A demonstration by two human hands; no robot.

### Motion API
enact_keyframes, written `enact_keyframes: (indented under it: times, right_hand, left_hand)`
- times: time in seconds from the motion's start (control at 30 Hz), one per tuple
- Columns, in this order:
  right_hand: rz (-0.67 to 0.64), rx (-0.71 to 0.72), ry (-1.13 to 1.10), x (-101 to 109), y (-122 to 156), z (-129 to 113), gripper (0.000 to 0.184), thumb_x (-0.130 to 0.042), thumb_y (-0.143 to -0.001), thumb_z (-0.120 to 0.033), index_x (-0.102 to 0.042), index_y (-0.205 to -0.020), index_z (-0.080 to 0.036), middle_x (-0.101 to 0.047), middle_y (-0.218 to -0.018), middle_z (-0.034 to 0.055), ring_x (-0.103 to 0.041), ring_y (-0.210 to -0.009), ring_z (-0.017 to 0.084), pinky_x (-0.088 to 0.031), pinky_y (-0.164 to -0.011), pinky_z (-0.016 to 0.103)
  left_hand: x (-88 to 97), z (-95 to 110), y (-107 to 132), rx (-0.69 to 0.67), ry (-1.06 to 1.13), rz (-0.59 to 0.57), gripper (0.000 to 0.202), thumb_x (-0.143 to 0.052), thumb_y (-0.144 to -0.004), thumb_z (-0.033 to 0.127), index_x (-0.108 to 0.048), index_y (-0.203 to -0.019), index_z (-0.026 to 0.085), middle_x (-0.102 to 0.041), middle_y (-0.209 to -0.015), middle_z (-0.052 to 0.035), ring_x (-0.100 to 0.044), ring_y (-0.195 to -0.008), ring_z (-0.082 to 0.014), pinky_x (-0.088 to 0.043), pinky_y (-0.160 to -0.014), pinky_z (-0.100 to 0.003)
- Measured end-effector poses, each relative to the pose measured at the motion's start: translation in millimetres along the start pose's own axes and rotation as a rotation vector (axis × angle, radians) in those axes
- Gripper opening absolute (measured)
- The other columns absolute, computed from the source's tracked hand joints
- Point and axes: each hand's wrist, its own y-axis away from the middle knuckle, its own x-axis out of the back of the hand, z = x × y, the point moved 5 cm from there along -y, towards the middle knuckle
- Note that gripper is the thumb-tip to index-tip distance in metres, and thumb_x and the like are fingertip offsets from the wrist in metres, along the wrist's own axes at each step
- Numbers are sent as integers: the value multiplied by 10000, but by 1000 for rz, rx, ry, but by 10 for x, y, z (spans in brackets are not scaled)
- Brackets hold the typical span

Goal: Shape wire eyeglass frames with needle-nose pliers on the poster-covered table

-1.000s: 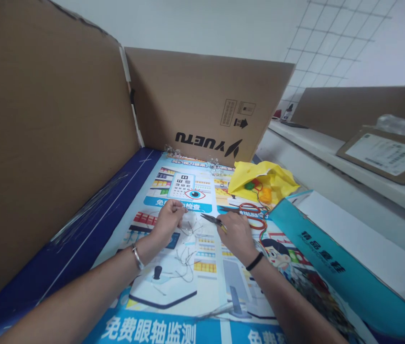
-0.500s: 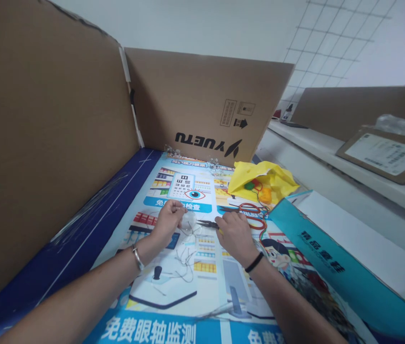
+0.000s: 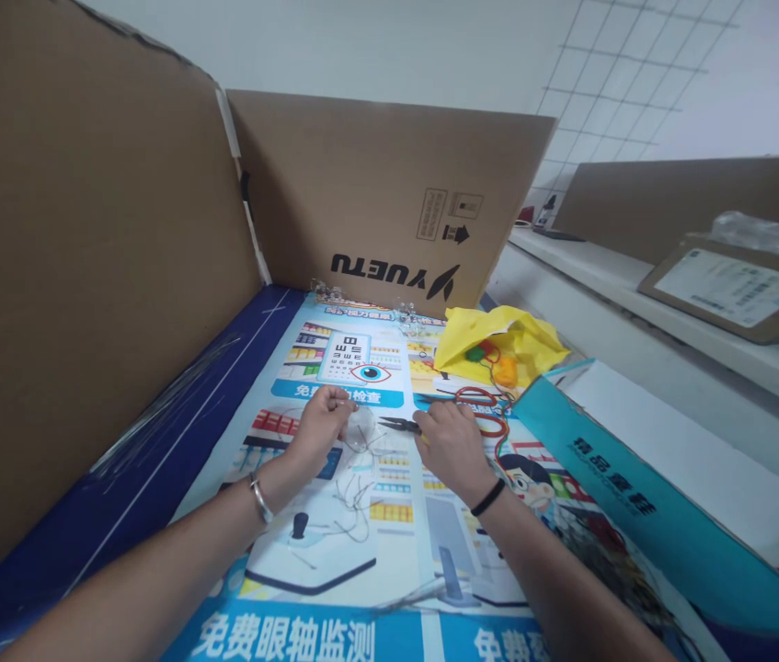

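My left hand (image 3: 322, 428) is closed, its thumb and fingers pinching a small clear, roundish piece with thin wire (image 3: 362, 428) about it. Exactly what this piece is, I cannot make out. My right hand (image 3: 454, 449) wraps round a pair of pliers (image 3: 398, 424) with dark jaws and a bit of yellow handle showing. The jaws point left toward the clear piece, slightly parted and a little away from it. Just beyond the right hand lie scissors (image 3: 494, 426) with red handles, partly hidden by that hand. Loose thin wires (image 3: 354, 501) are scattered below the left hand.
A yellow bag (image 3: 472, 333) with coloured thread lies behind the scissors. On the right stands a teal box (image 3: 596, 469). Cardboard walls (image 3: 361, 165) close off the back and left. A bundle of wires (image 3: 161, 414) lies at left; small clear pieces (image 3: 409, 319) sit at the back.
The view has shifted slightly. The plier jaws have parted a little and drawn slightly up, away from the clear piece. My left hand keeps its pinch.
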Motion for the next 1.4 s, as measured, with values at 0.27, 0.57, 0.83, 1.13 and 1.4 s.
enact_keyframes:
  times: [0.27,0.57,0.83,1.13,1.4]
  right_hand:
    - [17,67,7,24,5,-58,134,-563,-757,-201,-625,-876,-193,-559,-798,59,-430,-799,203,-251,-741,341]
    - [45,41,67,36,-16,-30,91,-534,-780,-198,-612,-825,-183,-550,-773,66,-422,-781,205,-247,-747,354]
    - [18,27,67,10,-2,-8,102,-542,-787,-203,-621,-850,-192,-559,-778,63,-434,-791,208,-236,-732,351]
    - [-3,20,53,-9,-13,35,113,-516,-798,-167,-627,-796,-188,-569,-737,56,-454,-751,191,-226,-719,349]
    - [-21,-39,-45,3,-19,79,117,-562,-779,-225,-643,-861,-205,-601,-800,50,-494,-812,195,-244,-741,331]
  left_hand:
    - [5,9,-1,-9,12,17,187,-599,-675,224,-456,-790,187,-553,-639,44,-401,-392,-48,-329,-369,-174]
    - [-19,24,32,13,12,-17,177,-589,-672,216,-456,-785,183,-590,-658,25,-391,-373,-41,-321,-364,-171]
    - [-67,76,93,63,13,-52,167,-581,-667,219,-468,-784,182,-582,-606,37,-420,-355,-46,-326,-368,-170]
    - [-130,25,91,59,26,-180,173,-590,-678,225,-447,-768,187,-558,-602,52,-389,-340,-36,-323,-360,-169]
    - [-79,29,73,41,-34,-84,166,-574,-692,231,-456,-801,191,-521,-579,69,-397,-344,-43,-331,-351,-168]
